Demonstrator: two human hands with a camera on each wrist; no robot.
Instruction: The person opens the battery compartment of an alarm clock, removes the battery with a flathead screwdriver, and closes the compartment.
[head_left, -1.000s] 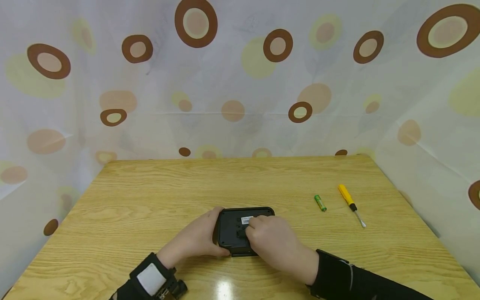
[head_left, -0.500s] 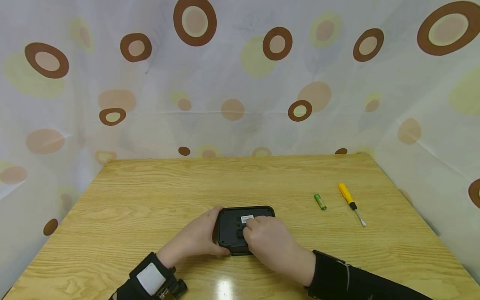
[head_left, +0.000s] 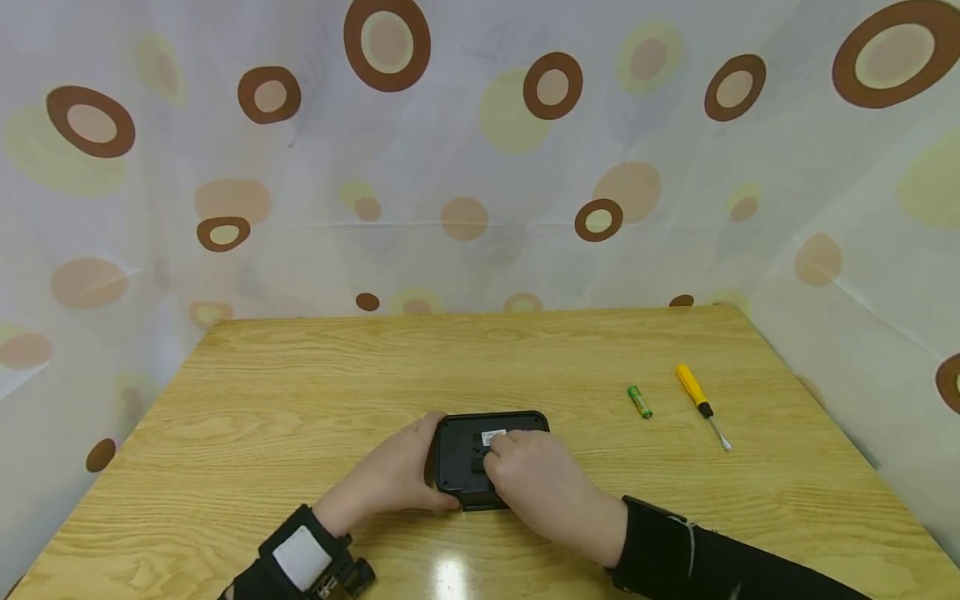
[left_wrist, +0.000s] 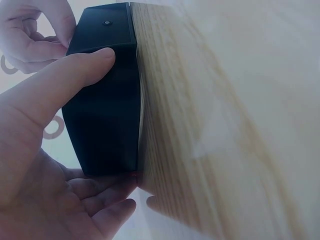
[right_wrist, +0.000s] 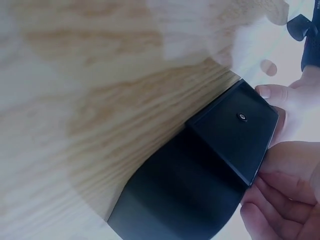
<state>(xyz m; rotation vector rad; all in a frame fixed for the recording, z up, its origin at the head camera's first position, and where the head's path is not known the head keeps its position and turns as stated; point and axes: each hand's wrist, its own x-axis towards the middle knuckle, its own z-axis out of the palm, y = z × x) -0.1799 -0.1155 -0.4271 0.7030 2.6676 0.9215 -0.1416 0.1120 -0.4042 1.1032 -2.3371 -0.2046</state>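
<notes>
A black rectangular device (head_left: 457, 467) rests on the table, its back with a white barcode label (head_left: 492, 437) facing up toward the head camera. My left hand (head_left: 405, 471) grips its left end, the thumb on the near side and the fingers round the far side. Across the device's back, my right hand (head_left: 543, 483) has its fingers curled at the middle, touching it. Whatever lies beneath those fingertips is hidden. The left wrist view shows the device's side wall (left_wrist: 105, 125) under the left thumb; a small screw (right_wrist: 242, 117) shows in the right wrist view.
A green battery (head_left: 640, 402) lies on the wooden table (head_left: 337, 367) to the right of the device. Beyond it is a screwdriver (head_left: 697, 396) with a yellow handle. A patterned cloth (head_left: 465, 150) hangs behind the table and along its sides.
My right hand has shifted slightly left across the back of the device. The left hand holds the device in the same place; the battery and screwdriver still lie on the table.
</notes>
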